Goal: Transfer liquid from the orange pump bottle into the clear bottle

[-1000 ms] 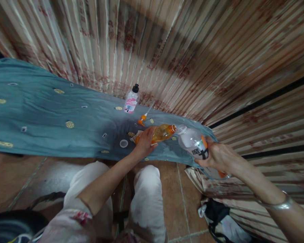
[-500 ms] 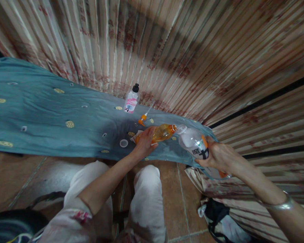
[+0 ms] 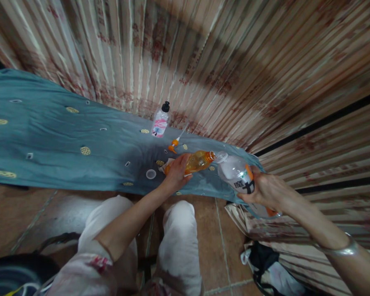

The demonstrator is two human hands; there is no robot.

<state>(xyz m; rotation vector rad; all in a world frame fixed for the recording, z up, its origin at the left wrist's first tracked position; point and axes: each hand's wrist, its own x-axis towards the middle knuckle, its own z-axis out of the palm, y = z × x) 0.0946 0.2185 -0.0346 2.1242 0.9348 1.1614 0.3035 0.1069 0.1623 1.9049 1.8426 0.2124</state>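
Observation:
My left hand (image 3: 176,172) is wrapped round an orange see-through bottle (image 3: 200,160), which has no cap on and is tilted with its mouth to the right. In my right hand (image 3: 263,187) is a large clear plastic bottle (image 3: 232,168) with a white, black and orange label, its open neck pointing left. The two mouths meet or nearly touch; whether liquid passes between them I cannot make out. Just beyond my left hand lies an orange pump head (image 3: 174,144) with a thin tube. A small round clear cap (image 3: 151,174) rests left of that hand.
A clear bottle with a pink label and black cap (image 3: 160,120) stands towards the back of the blue-green cloth (image 3: 55,139). Pleated curtain (image 3: 179,49) hangs behind and to the right. Dark and pale fabric (image 3: 267,263) lies on the tiled floor at lower right.

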